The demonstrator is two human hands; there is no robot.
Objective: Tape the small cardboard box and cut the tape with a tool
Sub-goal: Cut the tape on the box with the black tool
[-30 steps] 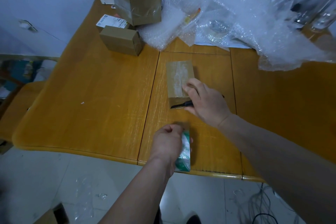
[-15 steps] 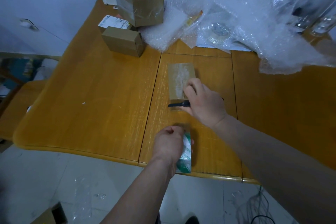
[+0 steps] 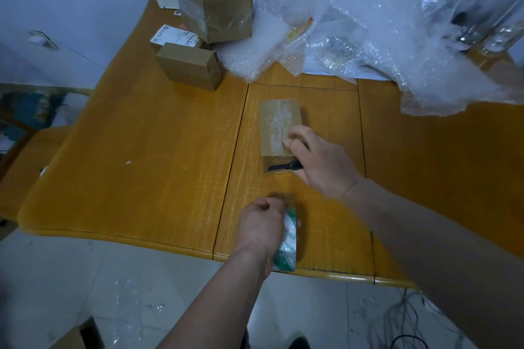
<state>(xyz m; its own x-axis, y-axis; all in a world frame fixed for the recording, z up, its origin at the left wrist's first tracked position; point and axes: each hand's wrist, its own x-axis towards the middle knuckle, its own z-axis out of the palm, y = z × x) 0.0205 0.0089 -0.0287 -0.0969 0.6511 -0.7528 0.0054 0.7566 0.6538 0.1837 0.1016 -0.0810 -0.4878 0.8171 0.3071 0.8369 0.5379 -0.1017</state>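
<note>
A small cardboard box [image 3: 276, 125] lies on the wooden table [image 3: 158, 167], with clear tape along its top seam. My right hand [image 3: 320, 161] rests against the box's near right corner and grips a dark cutting tool [image 3: 283, 166], whose blade points left across the box's near face. Nearer the table's front edge, my left hand [image 3: 262, 225] holds a tape roll with a green and white core [image 3: 287, 241], standing on edge. A strip of clear tape between roll and box is too faint to make out.
Two taped cardboard boxes [image 3: 215, 13] [image 3: 190, 65] and a white labelled packet [image 3: 175, 37] sit at the table's far left. Crumpled bubble wrap [image 3: 368, 22] covers the far right side. Cables [image 3: 397, 320] lie on the tiled floor below the table edge.
The blade has shifted a little up the box's near face and back down. My left hand and the tape roll have stayed in place.
</note>
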